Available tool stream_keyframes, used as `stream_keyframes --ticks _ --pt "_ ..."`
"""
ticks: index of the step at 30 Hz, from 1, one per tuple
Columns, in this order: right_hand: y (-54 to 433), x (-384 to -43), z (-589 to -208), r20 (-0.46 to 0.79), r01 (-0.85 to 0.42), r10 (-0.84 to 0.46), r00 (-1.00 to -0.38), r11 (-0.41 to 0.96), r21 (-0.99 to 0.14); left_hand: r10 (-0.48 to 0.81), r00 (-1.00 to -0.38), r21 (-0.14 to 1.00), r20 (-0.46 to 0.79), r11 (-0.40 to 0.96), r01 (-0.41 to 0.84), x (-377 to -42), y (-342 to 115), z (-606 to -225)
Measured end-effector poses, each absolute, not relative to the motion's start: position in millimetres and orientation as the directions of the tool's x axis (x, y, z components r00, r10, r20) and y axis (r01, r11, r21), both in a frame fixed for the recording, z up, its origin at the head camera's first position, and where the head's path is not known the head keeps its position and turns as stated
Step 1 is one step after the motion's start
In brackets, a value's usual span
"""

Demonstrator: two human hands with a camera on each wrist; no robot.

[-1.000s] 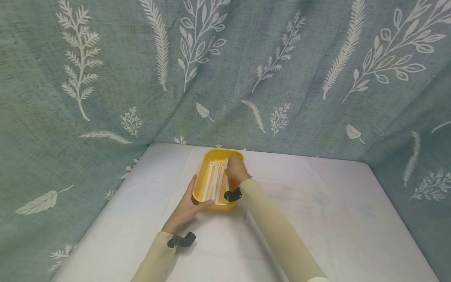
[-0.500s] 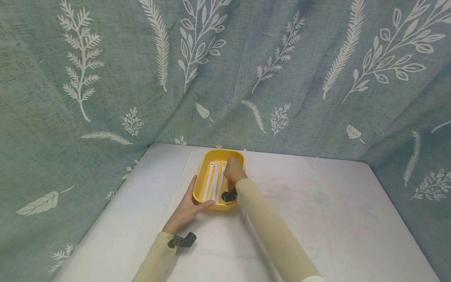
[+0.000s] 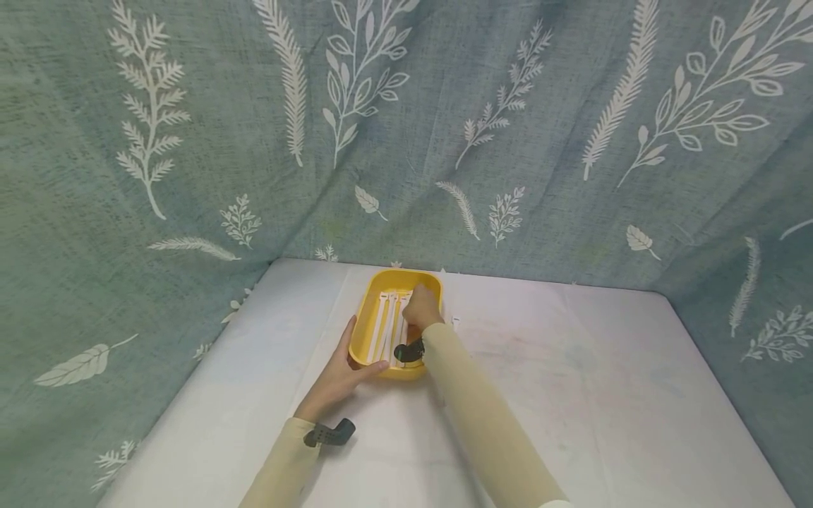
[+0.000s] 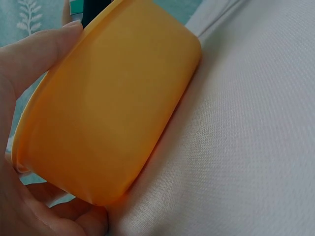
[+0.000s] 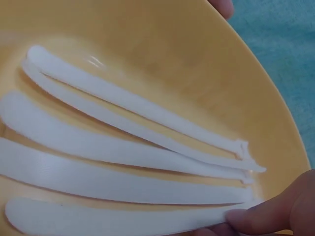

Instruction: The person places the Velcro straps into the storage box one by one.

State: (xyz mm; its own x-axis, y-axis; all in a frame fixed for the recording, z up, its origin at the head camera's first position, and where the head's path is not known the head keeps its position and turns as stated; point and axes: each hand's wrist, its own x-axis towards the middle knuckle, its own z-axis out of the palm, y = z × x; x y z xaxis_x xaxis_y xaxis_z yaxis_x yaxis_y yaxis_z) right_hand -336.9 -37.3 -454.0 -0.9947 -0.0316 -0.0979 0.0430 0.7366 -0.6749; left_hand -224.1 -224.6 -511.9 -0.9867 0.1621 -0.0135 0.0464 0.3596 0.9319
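Note:
A yellow plastic tray (image 3: 395, 281) stands on the table, holding several white fabric straps (image 5: 118, 182) laid side by side lengthwise. Some of them show a small slotted head at the far end. My left hand (image 3: 336, 377) grips the tray's near left corner, thumb over the rim and fingers curled against its outer wall (image 4: 108, 103). Inside the tray, at its right side, my right hand (image 3: 422, 306) pinches the far end of one white strap (image 5: 118, 220) between thumb and finger. This strap lies along the row's edge, and the hand hides its head.
The slotted end of another white strap (image 3: 455, 322) shows on the table just right of the tray; the right sleeve (image 3: 483, 402) hides part of it. A white cloth (image 3: 603, 374) covers the table. Behind hangs a green curtain (image 3: 406, 141) with leaf prints.
My right hand has shifted slightly left inside the tray, with the pinched strap closer to the others. The strap end on the table has come into view beside the sleeve. My left hand stays put.

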Motion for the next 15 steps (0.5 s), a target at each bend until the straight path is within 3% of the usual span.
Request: stream_keyframes --ticks 15 --pt "-38.1 -343.3 -459.7 -0.182 0.142 0.001 -0.983 0.632 -0.762 0.152 -0.988 0.928 -0.036 0.372 0.024 -222.6 -226.1 -510.5"
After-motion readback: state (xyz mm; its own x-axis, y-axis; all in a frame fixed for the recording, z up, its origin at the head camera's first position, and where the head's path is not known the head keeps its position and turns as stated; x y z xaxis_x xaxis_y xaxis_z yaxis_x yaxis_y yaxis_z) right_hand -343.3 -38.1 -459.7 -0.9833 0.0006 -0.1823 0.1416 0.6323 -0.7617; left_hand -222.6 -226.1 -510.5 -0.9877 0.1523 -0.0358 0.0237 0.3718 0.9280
